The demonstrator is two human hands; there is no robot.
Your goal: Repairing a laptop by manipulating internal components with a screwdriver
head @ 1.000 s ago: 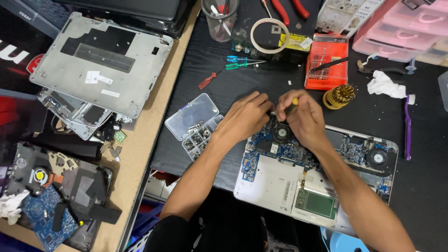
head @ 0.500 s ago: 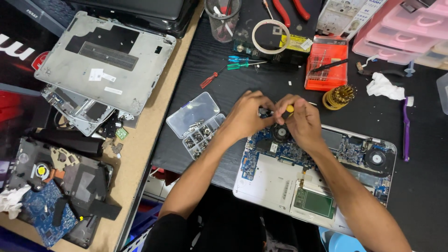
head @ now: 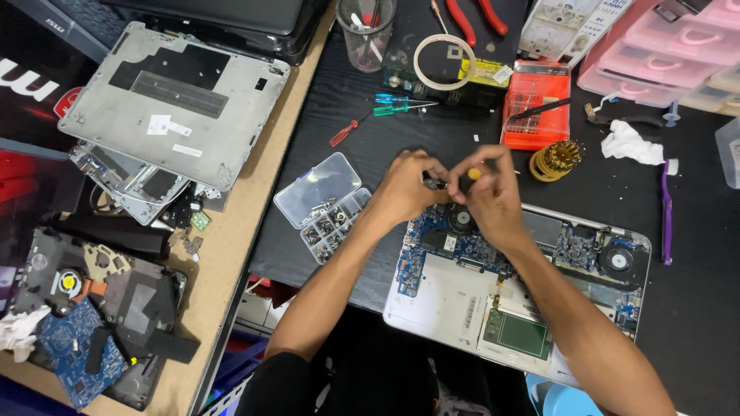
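hovering over the opened laptop (head: 539,308), both hands met just above its upper-left fan (head: 461,219). the right hand (head: 493,196) pinched a small screwdriver (head: 468,176) with a yellow-tipped black handle, fingers curled tight around it. the left hand (head: 407,189) closed on the tool's dark front end, thumb and fingertips pressed together there; whether a bit or a screw sat between them could not be told. the laptop lay on the black table (head: 362,146), its blue board exposed, well within reach. a clear parts box (head: 324,206) with sorted screws sat just beside the left wrist, and an orange bit case (head: 534,104) stood beyond the hands. doing this well probably meant keeping the tip steady with the left fingers while the right turned the handle gently, holding the work low over the laptop so a dropped piece stayed on the board's edge, and moving any loose screw straight to the box.
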